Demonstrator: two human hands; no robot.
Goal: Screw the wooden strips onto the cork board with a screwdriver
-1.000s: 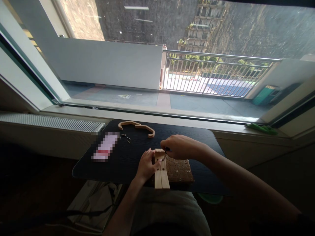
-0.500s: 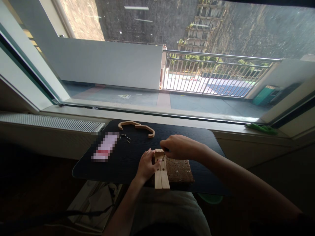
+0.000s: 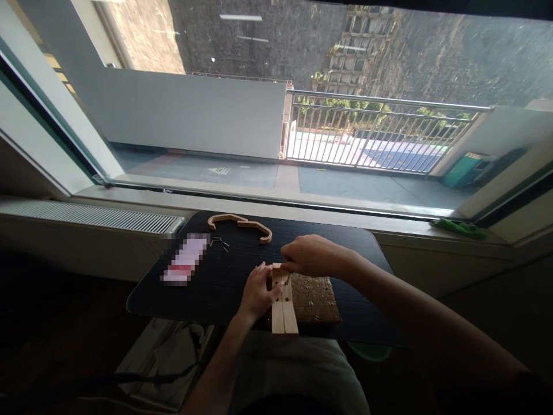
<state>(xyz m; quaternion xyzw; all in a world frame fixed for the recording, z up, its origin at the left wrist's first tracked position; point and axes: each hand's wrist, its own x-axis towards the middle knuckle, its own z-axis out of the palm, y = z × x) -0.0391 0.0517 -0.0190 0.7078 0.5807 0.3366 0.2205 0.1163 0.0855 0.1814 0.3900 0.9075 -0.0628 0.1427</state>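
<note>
Two pale wooden bars with drilled holes [image 3: 284, 318] lie side by side across a brown speckled block [image 3: 315, 300] near the table's front edge. My left hand [image 3: 259, 293] grips the bars from the left, its thumb pressed on top beside the holes. Above their far end, my right hand [image 3: 309, 255] is closed in a fist around what looks like a screwdriver [image 3: 288, 278]. Its handle is hidden by my fingers, and its thin shaft reaches down to a hole in the right bar.
Two hooked wooden pieces [image 3: 254, 225] lie at the back of the black table [image 3: 207, 300]. Several small screws [image 3: 220, 241] are scattered left of them, beside a blurred pink-white item [image 3: 188, 259]. The window sill [image 3: 302, 210] and a radiator [image 3: 95, 216] border the table.
My right fist has turned slightly over the bars, so the dark handle part seen before is now covered. The left hand keeps its hold in the same place.
</note>
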